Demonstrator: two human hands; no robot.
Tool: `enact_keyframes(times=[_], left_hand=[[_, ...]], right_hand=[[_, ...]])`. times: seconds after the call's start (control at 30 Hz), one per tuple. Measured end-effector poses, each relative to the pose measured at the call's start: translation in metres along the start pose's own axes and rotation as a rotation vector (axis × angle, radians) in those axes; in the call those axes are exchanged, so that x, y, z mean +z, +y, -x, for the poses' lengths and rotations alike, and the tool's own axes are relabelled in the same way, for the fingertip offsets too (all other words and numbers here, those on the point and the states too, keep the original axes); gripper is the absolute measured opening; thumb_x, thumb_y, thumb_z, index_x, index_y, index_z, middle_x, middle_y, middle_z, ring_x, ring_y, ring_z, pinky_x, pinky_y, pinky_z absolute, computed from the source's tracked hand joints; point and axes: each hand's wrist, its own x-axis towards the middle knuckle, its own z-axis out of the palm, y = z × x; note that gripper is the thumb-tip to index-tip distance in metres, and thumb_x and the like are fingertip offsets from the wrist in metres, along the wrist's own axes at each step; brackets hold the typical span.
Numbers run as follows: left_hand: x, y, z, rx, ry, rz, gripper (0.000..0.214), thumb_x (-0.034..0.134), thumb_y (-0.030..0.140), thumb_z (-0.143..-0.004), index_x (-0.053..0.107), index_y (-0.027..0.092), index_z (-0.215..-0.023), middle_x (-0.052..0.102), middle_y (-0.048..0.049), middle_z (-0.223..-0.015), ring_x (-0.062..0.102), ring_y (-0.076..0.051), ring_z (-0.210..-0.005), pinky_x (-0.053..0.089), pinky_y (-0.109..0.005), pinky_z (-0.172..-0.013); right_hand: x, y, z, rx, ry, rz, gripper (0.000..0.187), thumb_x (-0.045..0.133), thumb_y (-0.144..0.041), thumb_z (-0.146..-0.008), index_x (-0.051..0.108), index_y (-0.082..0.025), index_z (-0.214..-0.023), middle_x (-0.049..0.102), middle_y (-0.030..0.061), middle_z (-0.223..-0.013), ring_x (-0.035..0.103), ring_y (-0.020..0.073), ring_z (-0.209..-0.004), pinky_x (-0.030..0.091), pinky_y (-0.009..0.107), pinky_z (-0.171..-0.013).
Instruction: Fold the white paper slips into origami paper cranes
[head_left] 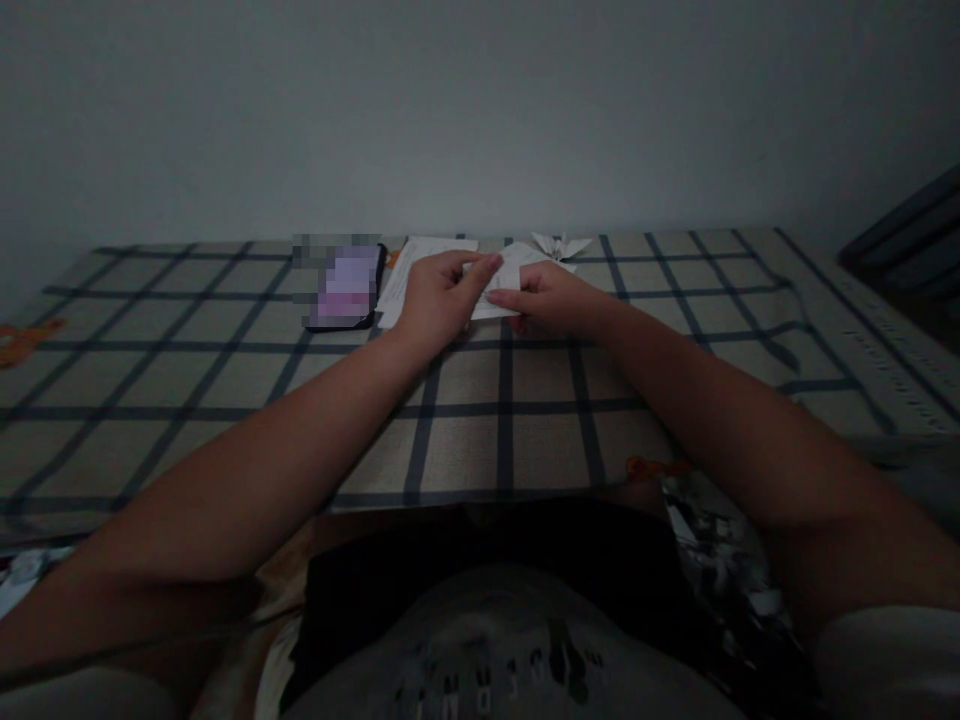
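Between my two hands is a piece of white paper (504,283) with faint print, held just above the checked tablecloth. My left hand (444,293) is closed on its left side, with the thumb lying across the paper. On the right edge, my right hand (553,297) pinches the sheet between thumb and fingers. Some of the fingers are hidden beneath the paper. Several printed white sheets (397,285) lie to the left, partly behind my left hand. Just beyond my right hand sits a folded paper crane (561,246).
A phone (347,285) with a lit, blurred screen lies left of the sheets. The checked tablecloth (465,430) covers the table, which meets a plain wall (480,120) at the back. A dark slatted object (907,215) stands at the far right.
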Motion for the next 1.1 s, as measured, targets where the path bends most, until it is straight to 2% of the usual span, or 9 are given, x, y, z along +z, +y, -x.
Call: enact_keyframes(times=[0.2, 0.33, 0.43, 0.57, 0.77, 0.93, 1.1], left_hand=[[-0.003, 0.006, -0.006, -0.040, 0.031, 0.055, 0.040, 0.070, 0.060, -0.094, 0.079, 0.022, -0.093, 0.076, -0.0017, -0.084, 0.070, -0.018, -0.086, 0.053, -0.027, -0.078], [-0.005, 0.005, -0.010, -0.086, 0.068, 0.074, 0.042, 0.069, 0.063, -0.094, 0.077, 0.022, -0.090, 0.074, -0.0012, -0.080, 0.070, -0.018, -0.086, 0.053, -0.026, -0.075], [-0.005, 0.005, -0.006, -0.060, 0.061, 0.046, 0.043, 0.070, 0.064, -0.093, 0.079, 0.022, -0.092, 0.074, -0.0011, -0.079, 0.068, -0.017, -0.082, 0.052, -0.026, -0.075], [-0.002, 0.006, -0.001, -0.021, 0.024, 0.018, 0.041, 0.073, 0.062, -0.091, 0.080, 0.022, -0.090, 0.070, -0.0002, -0.072, 0.067, -0.018, -0.079, 0.052, -0.028, -0.076], [-0.005, 0.006, -0.007, -0.044, 0.069, 0.031, 0.042, 0.069, 0.063, -0.094, 0.078, 0.022, -0.088, 0.073, -0.0005, -0.078, 0.066, -0.017, -0.078, 0.050, -0.026, -0.072], [-0.009, 0.000, -0.014, -0.032, 0.087, 0.079, 0.044, 0.068, 0.064, -0.095, 0.076, 0.022, -0.085, 0.068, -0.0005, -0.072, 0.063, -0.016, -0.072, 0.046, -0.026, -0.064], [-0.009, -0.003, -0.014, -0.050, 0.079, 0.090, 0.046, 0.069, 0.066, -0.094, 0.075, 0.022, -0.083, 0.066, -0.0001, -0.070, 0.062, -0.015, -0.070, 0.046, -0.025, -0.063]], right_hand=[[0.000, 0.005, -0.007, -0.051, 0.022, -0.069, 0.033, 0.065, -0.031, -0.104, 0.060, -0.016, -0.075, 0.061, -0.0023, -0.062, 0.052, 0.0084, -0.057, 0.041, 0.021, -0.058], [0.001, 0.015, -0.009, -0.058, -0.037, -0.190, 0.018, 0.069, -0.025, -0.101, 0.060, -0.018, -0.087, 0.062, -0.0039, -0.066, 0.057, 0.0094, -0.060, 0.043, 0.020, -0.058], [0.003, 0.016, -0.007, -0.022, -0.037, -0.214, 0.025, 0.069, -0.028, -0.102, 0.059, -0.018, -0.081, 0.059, -0.0051, -0.062, 0.055, 0.0087, -0.057, 0.045, 0.020, -0.058], [0.004, 0.009, -0.004, -0.022, 0.024, -0.029, 0.043, 0.067, -0.039, -0.104, 0.059, -0.017, -0.068, 0.060, -0.0029, -0.057, 0.051, 0.0082, -0.055, 0.041, 0.021, -0.058], [0.004, 0.001, -0.006, -0.087, 0.077, -0.042, 0.036, 0.066, -0.026, -0.104, 0.060, -0.016, -0.071, 0.061, -0.0027, -0.062, 0.054, 0.0086, -0.061, 0.042, 0.022, -0.063], [-0.001, 0.000, -0.003, -0.044, 0.052, -0.047, 0.035, 0.058, -0.029, -0.109, 0.068, -0.014, -0.079, 0.060, -0.0036, -0.059, 0.050, 0.0080, -0.056, 0.039, 0.021, -0.060], [-0.003, 0.001, -0.003, -0.018, 0.035, -0.117, 0.032, 0.057, -0.024, -0.109, 0.068, -0.013, -0.080, 0.061, -0.0030, -0.059, 0.052, 0.0078, -0.056, 0.039, 0.020, -0.058]])
